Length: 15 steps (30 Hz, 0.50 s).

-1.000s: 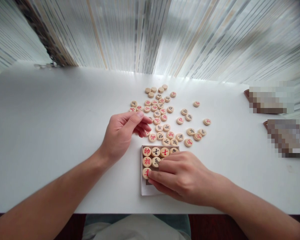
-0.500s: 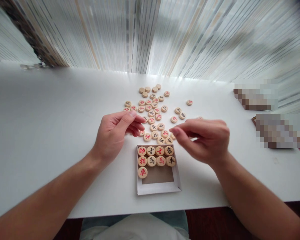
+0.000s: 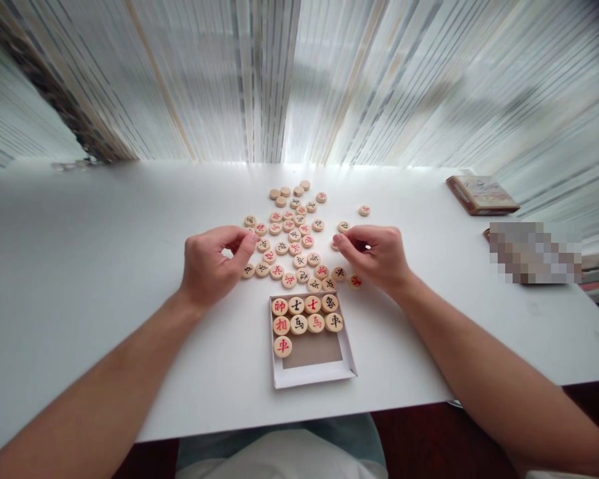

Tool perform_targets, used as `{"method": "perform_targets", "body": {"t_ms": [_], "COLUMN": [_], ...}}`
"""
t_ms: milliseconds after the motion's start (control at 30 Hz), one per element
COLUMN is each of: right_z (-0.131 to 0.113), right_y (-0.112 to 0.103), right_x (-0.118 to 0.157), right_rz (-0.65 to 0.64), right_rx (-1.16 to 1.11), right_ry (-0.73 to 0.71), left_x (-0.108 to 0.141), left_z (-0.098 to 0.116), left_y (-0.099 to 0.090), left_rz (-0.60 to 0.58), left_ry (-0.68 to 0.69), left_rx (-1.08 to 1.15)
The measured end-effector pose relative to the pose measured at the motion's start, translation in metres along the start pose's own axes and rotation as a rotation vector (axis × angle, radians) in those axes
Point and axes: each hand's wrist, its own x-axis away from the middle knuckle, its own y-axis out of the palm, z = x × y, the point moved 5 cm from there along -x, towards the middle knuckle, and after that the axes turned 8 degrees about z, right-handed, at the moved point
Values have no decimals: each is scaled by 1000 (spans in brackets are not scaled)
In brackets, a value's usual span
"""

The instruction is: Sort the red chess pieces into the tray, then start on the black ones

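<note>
Round wooden xiangqi pieces (image 3: 294,235) with red or black characters lie scattered on the white table. My left hand (image 3: 214,263) is over the left edge of the scatter, thumb and forefinger pinched together; I cannot make out whether a piece is between them. On the other side, my right hand (image 3: 379,256) is closed in a similar pinch. Its fingertips partly cover a piece (image 3: 335,245), and whether they grip it is unclear. Between my forearms sits an open shallow box (image 3: 312,374), with two full rows of pieces and a single red piece (image 3: 282,346) starting a third.
A flat brown box (image 3: 484,194) lies at the back right, with a blurred-out object (image 3: 534,253) in front of it. Striped string curtains (image 3: 259,80) hang along the table's (image 3: 104,266) back edge. One piece (image 3: 364,211) lies apart at the right.
My left hand has gone from loosely spread fingers to a pinch. My right hand has shifted left and away from me. The view has moved slightly; the box's pieces are the same.
</note>
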Motion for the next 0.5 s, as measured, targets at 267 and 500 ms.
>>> {"method": "perform_targets", "body": {"t_ms": [267, 500], "right_z": [-7, -5], "right_y": [12, 14], "right_x": [4, 4], "right_rz": [-196, -225], "right_rx": [-68, -54], "right_ry": [-78, -100], "left_x": [3, 7], "left_z": [11, 1], "left_y": [9, 15], "left_rz": [-145, -240], "left_ry": [199, 133], "left_rx": [19, 29]}}
